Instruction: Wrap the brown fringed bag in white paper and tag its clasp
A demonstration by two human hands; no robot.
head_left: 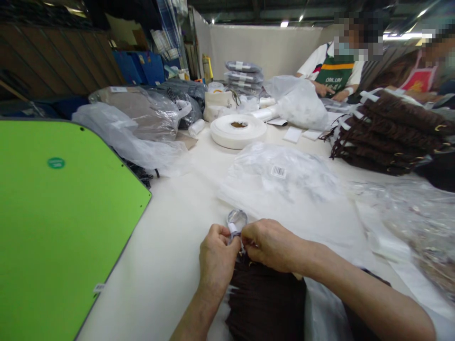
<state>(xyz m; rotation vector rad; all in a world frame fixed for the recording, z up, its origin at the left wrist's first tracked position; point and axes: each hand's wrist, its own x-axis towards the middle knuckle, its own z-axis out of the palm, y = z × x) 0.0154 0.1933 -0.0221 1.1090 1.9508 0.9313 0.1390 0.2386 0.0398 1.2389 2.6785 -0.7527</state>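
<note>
A dark brown piece of gathered fabric [266,303] lies on the table in front of me, partly hidden under my right forearm. At its top end stands a clear ring [237,219] with a white strip [232,228] wrapped at its base. My left hand [218,255] is closed, pinching the base of the ring between thumb and fingertips. My right hand [266,241] is closed against the same spot from the right. Its fingertips are curled, and exactly what they grip is partly hidden.
A clear plastic bag with a barcode label [278,172] lies beyond my hands, with a white tape roll [238,131] behind it. Stacked brown fringed goods [391,132] stand right; a bright green board [57,213] rises left. Across the table, a person in a green apron [334,73] works.
</note>
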